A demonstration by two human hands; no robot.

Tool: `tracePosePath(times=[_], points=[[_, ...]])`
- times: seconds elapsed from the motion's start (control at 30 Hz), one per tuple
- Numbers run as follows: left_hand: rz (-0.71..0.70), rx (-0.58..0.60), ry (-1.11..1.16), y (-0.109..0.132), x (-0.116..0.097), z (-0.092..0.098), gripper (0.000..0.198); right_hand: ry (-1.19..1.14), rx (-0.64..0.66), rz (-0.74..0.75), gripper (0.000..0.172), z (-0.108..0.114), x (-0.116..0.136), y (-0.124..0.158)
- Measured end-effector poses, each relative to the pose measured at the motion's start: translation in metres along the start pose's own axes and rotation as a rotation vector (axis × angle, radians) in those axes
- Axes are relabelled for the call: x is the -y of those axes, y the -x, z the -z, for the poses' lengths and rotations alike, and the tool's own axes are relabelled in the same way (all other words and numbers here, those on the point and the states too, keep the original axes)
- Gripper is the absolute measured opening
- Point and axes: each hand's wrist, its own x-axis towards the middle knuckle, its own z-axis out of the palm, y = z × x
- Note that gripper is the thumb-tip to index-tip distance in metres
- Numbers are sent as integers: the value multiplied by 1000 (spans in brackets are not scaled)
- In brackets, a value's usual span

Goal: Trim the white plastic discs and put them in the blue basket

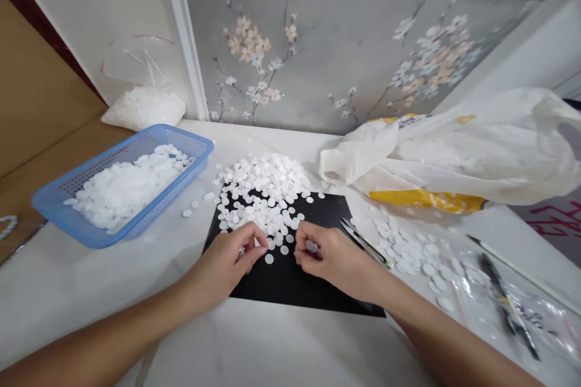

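A pile of small round white discs [267, 176] spreads over the back of a black sheet [281, 290] on the white table. My left hand [240, 251] is over the sheet's left part, thumb and forefinger pinched at the near edge of the discs. One disc shows right beside those fingertips; whether they grip it I cannot tell. Opposite, my right hand [324, 251] has its fingers curled together, with a bit of white showing inside the curl. What it holds is hidden. Metal tweezers [363, 239] lie by the right hand at the sheet's right edge.
At left stands a blue basket [122, 236] of white discs, with a clear bag [145, 106] of white pieces behind. A white and yellow plastic bag [454, 157] lies right. Loose discs [403, 248], a black pen [503, 296], a thin white stick [526, 272] and clear bags [540, 320] lie nearer.
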Motion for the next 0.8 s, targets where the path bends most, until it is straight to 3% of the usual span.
tracePosePath(times=[0.13, 0.33, 0.5, 0.63, 0.8], points=[[-88, -18, -394, 2, 0, -5, 11, -25, -42, -32, 12, -2, -2, -3], [-40, 28, -576, -1, -3, -8, 13, 75, -145, 41, 4, -14, 1, -6], [-51, 3, -562, -3, -5, -8, 11, 55, -93, 39, 8, -12, 4, -8], [-112, 30, -456, 1, -5, -6, 14, -44, 70, 27, 12, -3, 3, -6], [-99, -38, -229, 1, -2, -1, 22, -167, -50, -80, 20, 6, -2, -6]])
